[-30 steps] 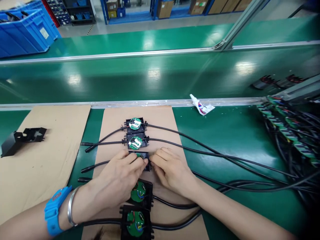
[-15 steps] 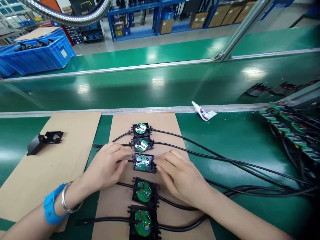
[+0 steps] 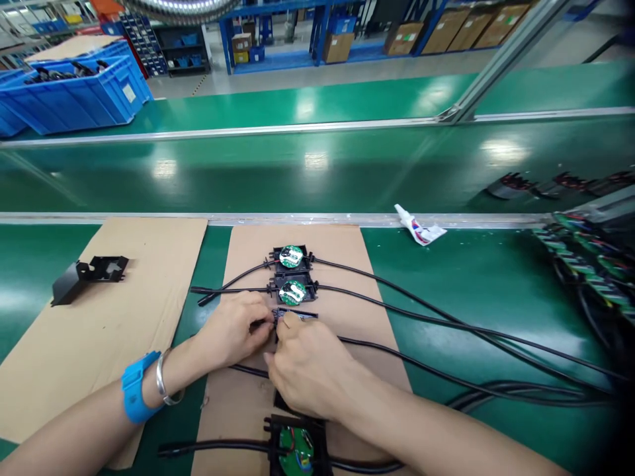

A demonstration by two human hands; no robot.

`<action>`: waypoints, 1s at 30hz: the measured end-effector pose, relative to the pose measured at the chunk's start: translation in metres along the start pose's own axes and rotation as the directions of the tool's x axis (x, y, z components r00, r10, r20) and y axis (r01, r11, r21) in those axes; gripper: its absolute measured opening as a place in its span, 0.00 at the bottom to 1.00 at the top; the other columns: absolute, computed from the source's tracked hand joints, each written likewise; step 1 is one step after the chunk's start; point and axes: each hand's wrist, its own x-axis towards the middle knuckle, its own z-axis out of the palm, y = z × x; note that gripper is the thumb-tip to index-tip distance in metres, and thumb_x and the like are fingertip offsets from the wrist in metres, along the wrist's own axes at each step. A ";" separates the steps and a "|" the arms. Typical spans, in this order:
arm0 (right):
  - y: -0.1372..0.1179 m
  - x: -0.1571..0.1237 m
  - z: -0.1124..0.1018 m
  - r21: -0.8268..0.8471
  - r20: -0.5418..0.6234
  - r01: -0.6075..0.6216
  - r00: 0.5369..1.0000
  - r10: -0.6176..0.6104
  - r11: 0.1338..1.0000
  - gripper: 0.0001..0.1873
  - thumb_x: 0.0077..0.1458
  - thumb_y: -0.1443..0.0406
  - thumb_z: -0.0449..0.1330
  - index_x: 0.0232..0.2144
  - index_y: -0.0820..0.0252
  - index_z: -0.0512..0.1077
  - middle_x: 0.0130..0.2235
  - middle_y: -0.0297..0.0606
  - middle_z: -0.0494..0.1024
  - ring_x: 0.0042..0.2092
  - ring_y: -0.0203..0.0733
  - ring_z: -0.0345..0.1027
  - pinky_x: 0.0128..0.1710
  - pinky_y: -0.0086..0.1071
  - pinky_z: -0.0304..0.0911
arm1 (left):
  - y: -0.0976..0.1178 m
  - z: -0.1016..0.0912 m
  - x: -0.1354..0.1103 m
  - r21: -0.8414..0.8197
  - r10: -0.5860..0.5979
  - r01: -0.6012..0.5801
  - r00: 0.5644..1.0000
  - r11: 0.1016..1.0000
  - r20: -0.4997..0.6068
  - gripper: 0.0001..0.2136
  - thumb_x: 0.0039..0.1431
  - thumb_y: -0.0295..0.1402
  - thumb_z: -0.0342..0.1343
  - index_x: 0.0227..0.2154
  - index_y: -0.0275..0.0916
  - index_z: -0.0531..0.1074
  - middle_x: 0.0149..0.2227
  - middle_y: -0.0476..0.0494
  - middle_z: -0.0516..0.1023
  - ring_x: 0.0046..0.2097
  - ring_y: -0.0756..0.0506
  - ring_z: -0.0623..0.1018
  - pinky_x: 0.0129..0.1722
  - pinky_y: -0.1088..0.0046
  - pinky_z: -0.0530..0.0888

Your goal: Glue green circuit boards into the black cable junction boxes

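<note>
Several black junction boxes with round green circuit boards and black cables lie in a column on a brown cardboard sheet (image 3: 347, 264). My left hand (image 3: 233, 334) pinches the left side of the third box (image 3: 297, 315), fingers closed at its cable entry. My right hand (image 3: 307, 370) lies over the same box with fingers curled on it, hiding most of it and the fourth box beneath. The two far boxes (image 3: 292, 256) (image 3: 292, 291) lie untouched. The nearest box (image 3: 296, 451) sits at the bottom edge.
A second cardboard sheet (image 3: 124, 317) on the left carries a black plastic bracket (image 3: 89, 276). A small white tube (image 3: 419, 230) lies by the conveyor rail. A heap of cabled boards (image 3: 590, 264) fills the right. Blue crates (image 3: 74, 96) stand far left.
My right hand moved left from beside the third box onto its top, covering it. My left hand closed in on its left edge. The view shifted slightly.
</note>
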 end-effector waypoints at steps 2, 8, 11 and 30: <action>0.008 -0.009 -0.005 0.060 -0.026 -0.026 0.999 0.028 0.998 0.14 0.57 0.65 0.56 0.24 0.64 0.77 0.25 0.45 0.75 0.30 0.45 0.65 0.25 0.35 0.57 | 0.000 -0.004 -0.001 0.005 0.024 -0.024 0.999 1.000 0.034 0.07 0.59 0.26 0.52 0.29 0.37 0.75 0.32 0.45 0.75 0.36 0.46 0.75 0.37 0.69 0.73; 0.075 -0.043 -0.011 0.289 -0.315 -0.222 0.896 0.312 0.931 0.13 0.60 0.67 0.51 0.40 0.62 0.75 0.34 0.42 0.75 0.37 0.44 0.65 0.39 0.39 0.64 | -0.014 -0.019 0.014 0.139 0.047 -0.043 0.999 0.989 -0.023 0.10 0.60 0.28 0.54 0.44 0.38 0.73 0.42 0.42 0.74 0.45 0.43 0.74 0.47 0.62 0.72; 0.106 -0.045 0.006 0.276 -0.296 -0.290 0.881 0.369 0.916 0.15 0.57 0.68 0.55 0.47 0.64 0.70 0.40 0.46 0.75 0.43 0.47 0.66 0.43 0.43 0.66 | -0.021 -0.018 0.026 0.241 0.006 0.009 0.998 0.970 -0.059 0.06 0.59 0.28 0.54 0.39 0.34 0.72 0.41 0.39 0.73 0.45 0.42 0.73 0.47 0.60 0.72; 0.086 -0.021 -0.037 0.098 0.029 -0.214 0.977 0.212 0.972 0.09 0.53 0.74 0.49 0.29 0.58 0.67 0.29 0.37 0.71 0.26 0.39 0.63 0.25 0.34 0.49 | -0.004 -0.014 0.040 0.362 -0.133 0.098 0.988 0.927 0.074 0.08 0.65 0.31 0.46 0.36 0.37 0.69 0.33 0.43 0.79 0.31 0.40 0.80 0.26 0.67 0.73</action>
